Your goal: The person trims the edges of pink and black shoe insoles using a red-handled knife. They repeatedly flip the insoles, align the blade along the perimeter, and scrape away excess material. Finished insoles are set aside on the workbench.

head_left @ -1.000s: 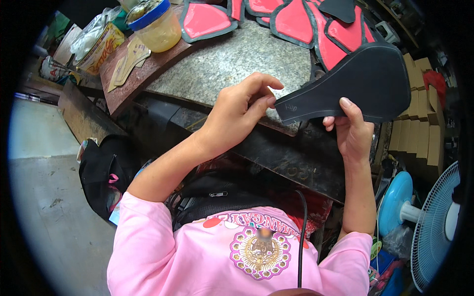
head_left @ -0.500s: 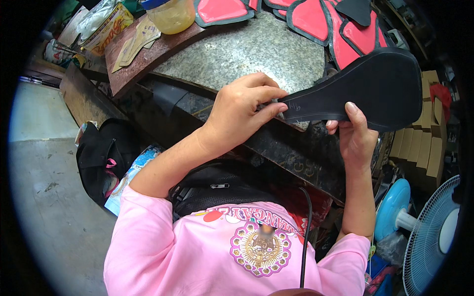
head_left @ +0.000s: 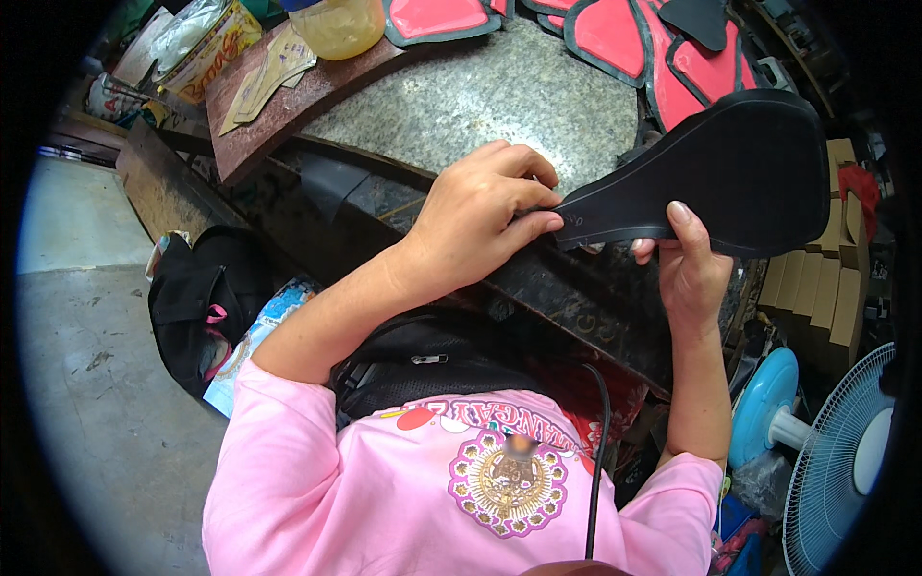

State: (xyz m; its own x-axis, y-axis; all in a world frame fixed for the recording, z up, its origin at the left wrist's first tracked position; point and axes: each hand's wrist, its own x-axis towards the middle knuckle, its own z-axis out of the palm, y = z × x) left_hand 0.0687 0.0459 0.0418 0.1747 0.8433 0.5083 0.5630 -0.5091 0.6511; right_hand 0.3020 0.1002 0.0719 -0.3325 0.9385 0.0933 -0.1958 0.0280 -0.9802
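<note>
A black, paddle-shaped flat piece (head_left: pixel 740 173), broad at the right and narrow at the left, is held up over the near edge of the workbench. A pale line runs along its border, with faint marks near the narrow end. My left hand (head_left: pixel 490 211) pinches that narrow tip between thumb and fingers. Lower down, my right hand (head_left: pixel 693 264) grips the bottom edge, its thumb on the face and most of its fingers hidden behind. Beyond the piece lie several pink pads with dark borders (head_left: pixel 605 43) on the grey speckled slab (head_left: pixel 461 96).
A dark red board (head_left: pixel 240 134) bears paper patterns (head_left: pixel 274 77) and a tub of yellowish stuff (head_left: pixel 341 29). At the right stand a fan (head_left: pixel 845 461), a blue round base (head_left: pixel 765 408) and stacked cardboard (head_left: pixel 816 288). A black bag (head_left: pixel 187 298) is at the left.
The narrow end has tilted and looks slimmer, its marks turned more away from view. My left hand has shifted slightly right and down with it; my right hand keeps its grip.
</note>
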